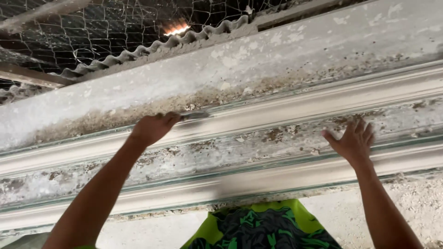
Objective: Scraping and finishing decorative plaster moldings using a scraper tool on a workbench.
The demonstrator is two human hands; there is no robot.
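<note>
My left hand (152, 128) is raised and closed around the handle of a flat metal scraper (194, 115), whose blade lies against the upper ridge of a long white moulding (277, 113). Flaking, stained plaster covers the moulding and the wall band above it (258, 60). My right hand (353, 140) is open with fingers spread, its palm resting flat on the middle groove of the moulding, well to the right of the scraper.
Wire mesh (92, 27) and a corrugated roof edge (152, 48) run above the wall. A wooden beam (27, 76) crosses at upper left. Green and black patterned clothing (263, 228) shows at the bottom. Rough plaster (415, 198) lies below the moulding.
</note>
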